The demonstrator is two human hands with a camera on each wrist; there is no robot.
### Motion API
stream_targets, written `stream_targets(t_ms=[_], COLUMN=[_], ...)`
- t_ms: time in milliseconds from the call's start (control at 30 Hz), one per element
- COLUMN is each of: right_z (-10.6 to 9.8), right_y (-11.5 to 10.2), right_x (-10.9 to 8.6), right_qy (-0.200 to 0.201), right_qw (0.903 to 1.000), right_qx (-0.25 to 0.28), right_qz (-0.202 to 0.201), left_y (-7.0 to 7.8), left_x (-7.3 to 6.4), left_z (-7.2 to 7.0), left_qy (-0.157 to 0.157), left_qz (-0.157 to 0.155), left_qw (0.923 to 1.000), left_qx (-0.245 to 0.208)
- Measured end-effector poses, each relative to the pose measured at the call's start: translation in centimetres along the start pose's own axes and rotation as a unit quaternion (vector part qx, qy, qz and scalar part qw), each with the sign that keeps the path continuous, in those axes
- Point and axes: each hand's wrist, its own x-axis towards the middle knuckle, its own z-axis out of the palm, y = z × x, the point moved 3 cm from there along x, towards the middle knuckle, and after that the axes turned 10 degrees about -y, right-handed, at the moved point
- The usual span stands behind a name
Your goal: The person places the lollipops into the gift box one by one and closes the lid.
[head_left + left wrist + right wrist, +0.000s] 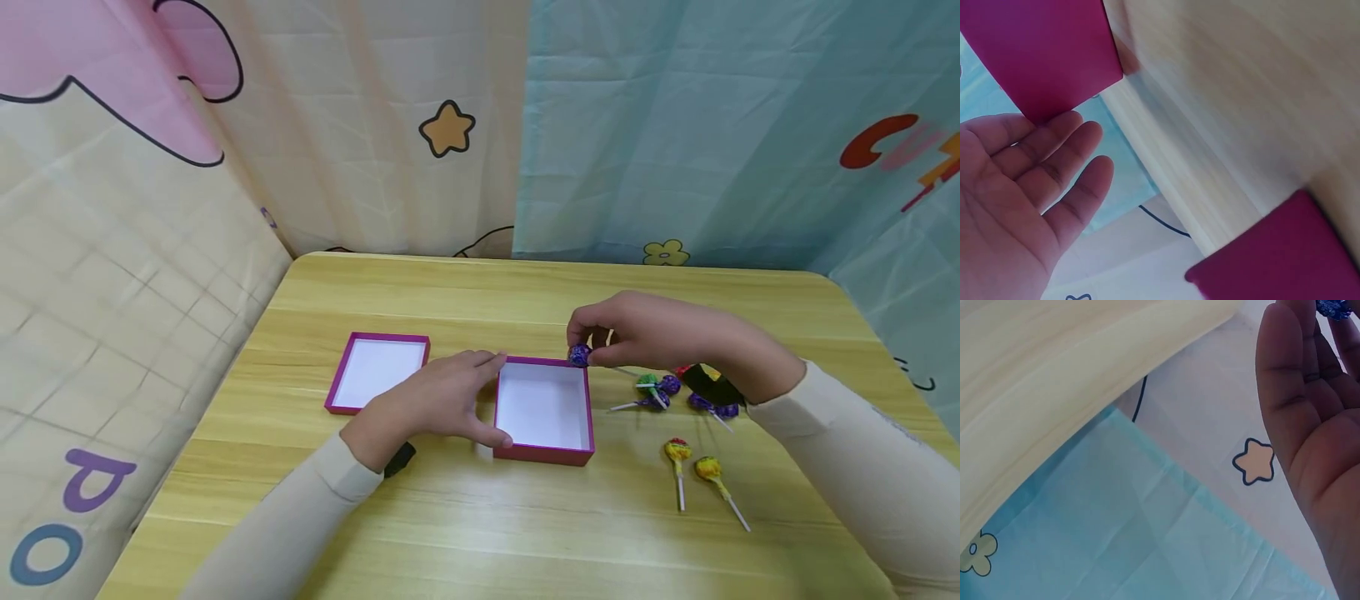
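Note:
In the head view my right hand (652,329) pinches a purple-wrapped lollipop (579,355) between thumb and fingertips, at the back right corner of an open magenta box (543,454) with a white inside. Blue-purple foil of this lollipop (1334,307) shows at the top of the right wrist view. My left hand (442,400) rests along the box's left side, thumb at the front corner and forefinger at the back one. Loosely extended fingers touch the box's magenta wall (1047,50) in the left wrist view; the thumb is out of sight there.
The shallow magenta lid (386,367) lies left of the box, white inside up. Right of the box are several purple, green and red lollipops (652,392), partly behind my right wrist. Nearer lie two yellow lollipops (677,451). Curtains (375,167) hang behind the wooden table (465,533).

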Motion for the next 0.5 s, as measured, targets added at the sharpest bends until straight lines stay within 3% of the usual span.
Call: stream_targets(t_ms=[267,500], right_z=[1.4,1.9], right_y=[-0.1,-0.7], right_x=[2.7,4.5], right_qy=[-0.046,-0.047], right_qw=[0.9977,0.9971], right_qx=[0.049,0.059], right_qz=[0.011,-0.005], left_y=[-0.4,-0.6], left_x=[-0.2,-0.3], left_z=[0.2,0.4], left_qy=[0.000,0.002], left_qz=[0.006,0.011], left_qw=[0.9999,0.9998], left_qx=[-0.014,-0.018])
